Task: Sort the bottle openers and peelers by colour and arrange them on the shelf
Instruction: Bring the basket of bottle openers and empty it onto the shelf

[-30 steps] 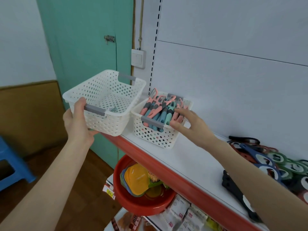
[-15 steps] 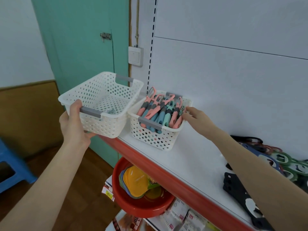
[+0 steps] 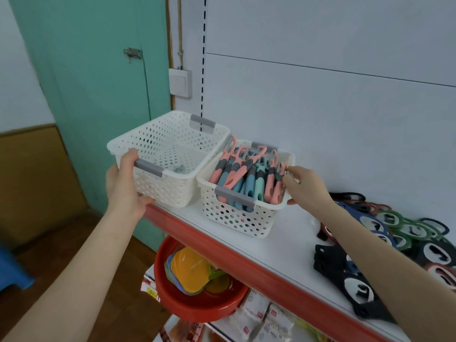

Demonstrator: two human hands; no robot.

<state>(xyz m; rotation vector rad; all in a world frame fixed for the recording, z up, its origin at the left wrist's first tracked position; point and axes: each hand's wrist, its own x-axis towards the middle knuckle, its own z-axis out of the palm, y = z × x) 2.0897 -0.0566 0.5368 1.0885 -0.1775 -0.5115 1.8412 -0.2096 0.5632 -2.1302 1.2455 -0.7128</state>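
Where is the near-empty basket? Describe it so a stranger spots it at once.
Find the white shelf with the red front edge and go to its left end, by the green door. Two perforated baskets are side by side there. The left basket, held by the left hand, is almost empty; the right basket is packed with pink and teal peelers.

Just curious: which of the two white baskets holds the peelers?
The right-hand basket, standing on the shelf by the right hand, is packed with pink and blue peelers. The other basket, held by the left hand, is almost empty.
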